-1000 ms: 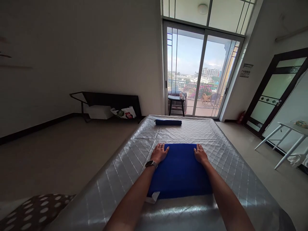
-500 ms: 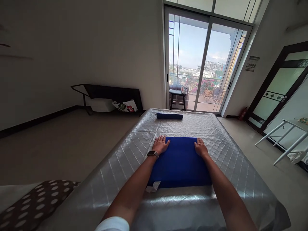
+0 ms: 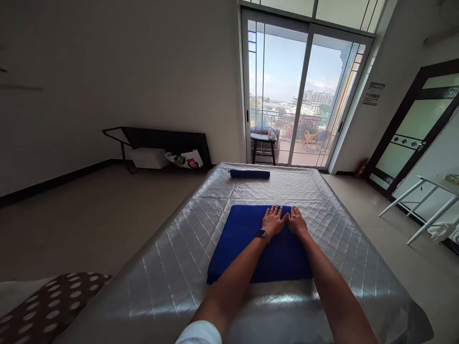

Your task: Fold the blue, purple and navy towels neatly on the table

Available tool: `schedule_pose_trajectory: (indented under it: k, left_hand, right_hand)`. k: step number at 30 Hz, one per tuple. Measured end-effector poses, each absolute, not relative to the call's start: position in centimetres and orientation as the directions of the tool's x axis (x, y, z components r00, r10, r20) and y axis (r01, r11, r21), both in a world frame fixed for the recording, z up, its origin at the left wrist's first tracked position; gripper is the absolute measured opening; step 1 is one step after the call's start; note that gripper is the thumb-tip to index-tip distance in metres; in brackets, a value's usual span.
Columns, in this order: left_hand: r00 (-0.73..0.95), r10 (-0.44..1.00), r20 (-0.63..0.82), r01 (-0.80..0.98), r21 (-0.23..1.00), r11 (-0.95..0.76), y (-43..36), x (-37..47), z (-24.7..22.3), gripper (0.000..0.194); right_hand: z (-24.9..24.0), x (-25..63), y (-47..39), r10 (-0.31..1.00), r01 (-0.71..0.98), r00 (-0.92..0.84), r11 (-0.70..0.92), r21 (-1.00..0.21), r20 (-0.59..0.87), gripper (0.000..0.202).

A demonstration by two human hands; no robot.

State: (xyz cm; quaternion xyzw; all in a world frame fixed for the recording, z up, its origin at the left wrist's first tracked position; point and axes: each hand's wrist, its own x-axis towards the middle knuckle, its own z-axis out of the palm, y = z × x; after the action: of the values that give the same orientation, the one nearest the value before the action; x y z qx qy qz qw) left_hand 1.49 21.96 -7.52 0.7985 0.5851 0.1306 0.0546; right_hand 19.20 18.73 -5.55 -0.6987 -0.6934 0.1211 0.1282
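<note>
A folded blue cloth (image 3: 233, 248) lies flat on the silver quilted cover (image 3: 172, 253) of a table or bed. My left hand (image 3: 274, 221), with a watch (image 3: 262, 233) at its wrist, presses down on the cloth right of its middle, near the far edge. Beside it, my right hand (image 3: 297, 221) rests along the cloth's far right corner. Fingers on both hands are stretched out flat, and the thumbs nearly meet. My forearms hide part of the cloth's near side. Farther off lies a dark blue rolled bundle (image 3: 250, 174).
A brown polka-dot cloth (image 3: 53, 306) is at the lower left. Against the left wall stands a low black rack (image 3: 161, 141) with a white box (image 3: 148, 158) and a bag (image 3: 186, 159). A white-legged table (image 3: 437, 184) stands right; sliding glass doors (image 3: 304, 95) are ahead.
My left hand has slid right from the cloth's left edge to beside my right hand. The blue cloth now shows wider to the left, and its white tag is out of sight.
</note>
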Motion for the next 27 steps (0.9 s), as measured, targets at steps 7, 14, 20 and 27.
schedule_pose_trajectory:
  k: [7, 14, 20, 27]
  left_hand:
    - [0.081, 0.99, 0.114, 0.968, 0.227, -0.106, 19.6, -5.9, -7.8, 0.065]
    - [-0.118, 0.991, 0.069, 0.958, 0.269, 0.095, 18.0, -10.1, -8.0, 0.079]
    - [-0.114, 0.989, 0.093, 0.958, 0.273, 0.085, 17.9, -9.2, -7.5, 0.075]
    - [-0.131, 0.987, 0.092, 0.962, 0.253, 0.105, 17.8, -9.5, -7.1, 0.075]
  right_hand:
    - [-5.5, 19.1, 18.8, 1.0, 0.943, 0.018, -0.018, -0.333, -0.001, 0.063]
    - [-4.9, 19.0, 18.6, 1.0, 0.953, 0.018, -0.015, -0.302, 0.005, 0.063]
    - [-4.7, 19.5, 16.7, 0.999, 0.971, 0.0, 0.01, -0.238, 0.039, 0.063]
    - [-5.7, 19.8, 14.2, 0.996, 0.966, -0.095, 0.09, -0.243, -0.006, 0.069]
